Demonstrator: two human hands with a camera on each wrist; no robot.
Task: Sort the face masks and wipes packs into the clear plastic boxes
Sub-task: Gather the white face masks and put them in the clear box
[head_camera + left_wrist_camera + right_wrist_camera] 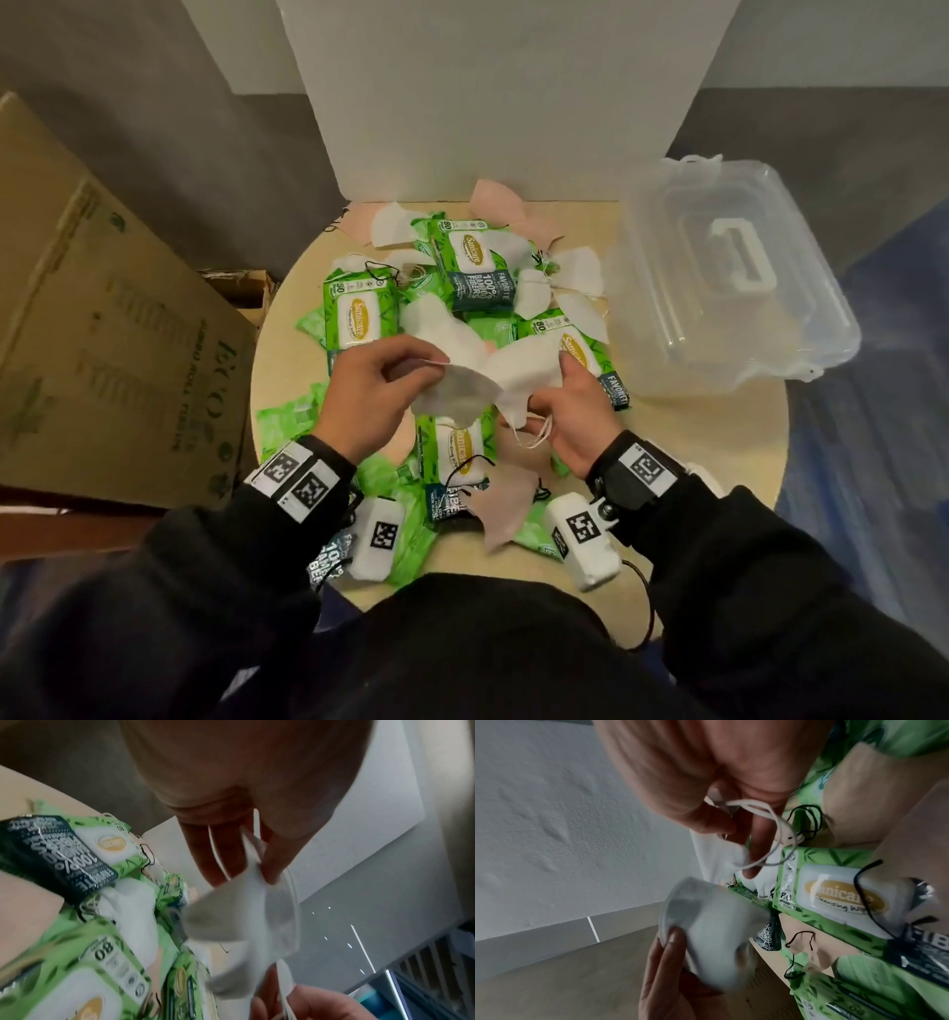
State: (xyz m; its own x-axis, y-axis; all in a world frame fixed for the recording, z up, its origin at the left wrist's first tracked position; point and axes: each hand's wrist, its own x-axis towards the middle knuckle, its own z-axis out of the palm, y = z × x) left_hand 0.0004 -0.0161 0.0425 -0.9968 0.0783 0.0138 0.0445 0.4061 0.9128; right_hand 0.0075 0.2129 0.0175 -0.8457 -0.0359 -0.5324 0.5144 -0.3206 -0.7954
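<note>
Above a pile on the round table (pixel 698 462), each of my hands holds a white face mask. My left hand (pixel 436 364) pinches the edge of a cupped greyish-white mask (pixel 454 398) between thumb and fingers. Against that mask lies the second white mask (pixel 524 367), gripped by my right hand (pixel 552 390), its ear loops (pixel 534 437) dangling. In the left wrist view my left hand (pixel 246 874) pinches the mask (pixel 244 914). In the right wrist view my right hand (pixel 741 850) curls round mask and loops. Green wipes packs (pixel 359 313) lie underneath. The clear box (pixel 729 288) stands to the right, lid on.
More wipes packs (pixel 477 262) and white and pink masks (pixel 503 509) cover the table's middle and back. A large cardboard box (pixel 102 308) stands to the left. A white panel (pixel 493 103) rises behind the table. The clear box overhangs the table's right edge.
</note>
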